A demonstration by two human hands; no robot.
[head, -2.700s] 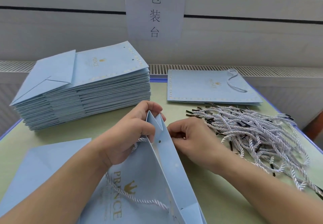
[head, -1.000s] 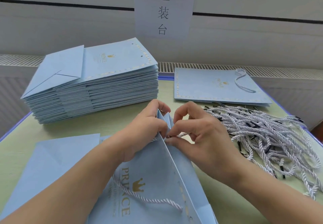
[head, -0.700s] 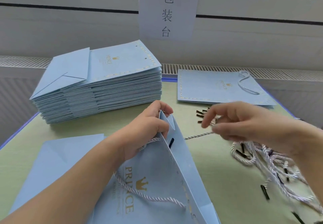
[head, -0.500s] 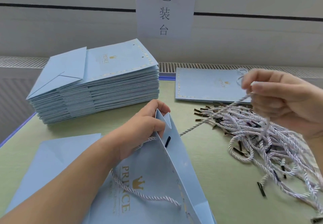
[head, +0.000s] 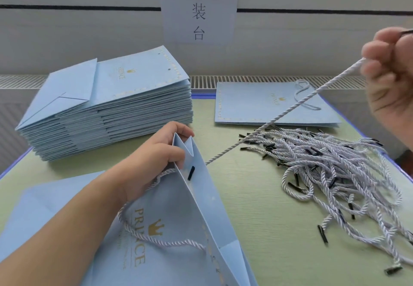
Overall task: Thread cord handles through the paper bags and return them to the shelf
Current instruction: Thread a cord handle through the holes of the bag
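The left hand (head: pixel 156 156) grips the top corner of the open bag (head: pixel 178 230), fingers curled over the folded gusset edge and thumb on the near panel, holding that end raised off the table (head: pixel 257 207). The right hand (head: pixel 391 73) is lifted high at the right edge of view, fingers curled round a cord (head: pixel 279 118) that runs taut and slanting down from it to the bag's far panel, where it meets the paper just beside the left hand. A black tip (head: pixel 191 173) sticks out of a hole in the panel below the gusset; another dark tip shows above the right fingers. A second cord, the handle (head: pixel 156 241), loops loosely across the near panel over the gold PRINCE lettering, one end going up under the left palm. The bag lies near the front of the table, its bottom fold toward the camera. To its right a loose pile of cords (head: pixel 335 174) with black tips sprawls over the green surface, under the taut cord. Behind the pile lies a flat bag with handle (head: pixel 268 105), fitted with a cord loop. At back left stands a tall stack of bags (head: pixel 107 111), flat and light blue. A paper sign (head: pixel 199 8) with three characters hangs on the wall (head: pixel 78 40) behind.
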